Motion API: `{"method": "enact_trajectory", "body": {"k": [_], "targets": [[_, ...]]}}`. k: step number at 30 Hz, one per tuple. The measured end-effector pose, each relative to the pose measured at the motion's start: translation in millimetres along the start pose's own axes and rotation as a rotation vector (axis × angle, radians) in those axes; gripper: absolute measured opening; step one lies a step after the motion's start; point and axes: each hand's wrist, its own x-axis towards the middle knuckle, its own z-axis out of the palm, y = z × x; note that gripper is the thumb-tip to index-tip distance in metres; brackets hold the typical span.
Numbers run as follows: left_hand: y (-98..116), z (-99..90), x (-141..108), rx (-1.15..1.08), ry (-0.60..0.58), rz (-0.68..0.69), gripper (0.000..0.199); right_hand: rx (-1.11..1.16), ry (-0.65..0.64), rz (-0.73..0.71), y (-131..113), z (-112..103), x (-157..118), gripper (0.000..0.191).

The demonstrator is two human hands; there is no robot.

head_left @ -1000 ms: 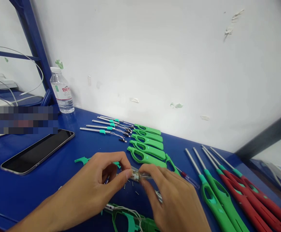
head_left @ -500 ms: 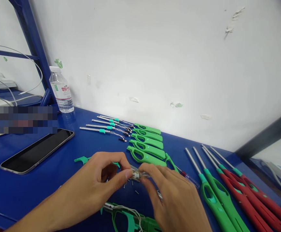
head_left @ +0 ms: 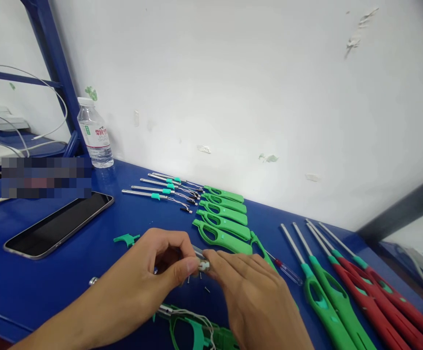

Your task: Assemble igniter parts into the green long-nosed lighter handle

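Between my two hands is a small clear part [head_left: 204, 265] with a whitish end. My left hand [head_left: 160, 272] pinches its left side with thumb and forefinger. My right hand [head_left: 247, 287] is closed against its right side, fingers pressed together. Just below lie several small screws [head_left: 207, 289] on the blue table [head_left: 131, 214]. Nearer me, an open green lighter shell [head_left: 222, 335] holds a metal rod end and white wires, partly hidden by my hands. A teal trigger piece [head_left: 126, 239] lies beyond my left wrist.
Several green shells [head_left: 226, 224] and metal rods with wires [head_left: 143, 193] lie in rows behind my hands. A screwdriver [head_left: 289, 272] and green and red lighters [head_left: 375, 296] are at the right. A phone [head_left: 60, 226] and water bottle [head_left: 95, 133] stand or lie at the left.
My right hand has tilted flatter, with its fingers closer together, and the clear part has turned between my hands. A metal piece beside my left wrist now shows. The view has shifted slightly.
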Motion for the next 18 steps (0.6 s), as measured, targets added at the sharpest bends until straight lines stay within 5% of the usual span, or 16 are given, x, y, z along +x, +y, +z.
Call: {"method": "enact_trajectory", "body": {"k": [10, 18], "targets": [[0.4, -2.8, 1.4, -0.102, -0.082, -0.052, 0.039, -0.012, 0.029, -0.031, -3.7, 0.2, 6.0, 0.057], [-2.3, 0.4, -1.2, -0.084, -0.025, -0.065, 0.043, -0.041, 0.066, -0.041, -9.1, 0.1, 13.0, 0.057]]}}
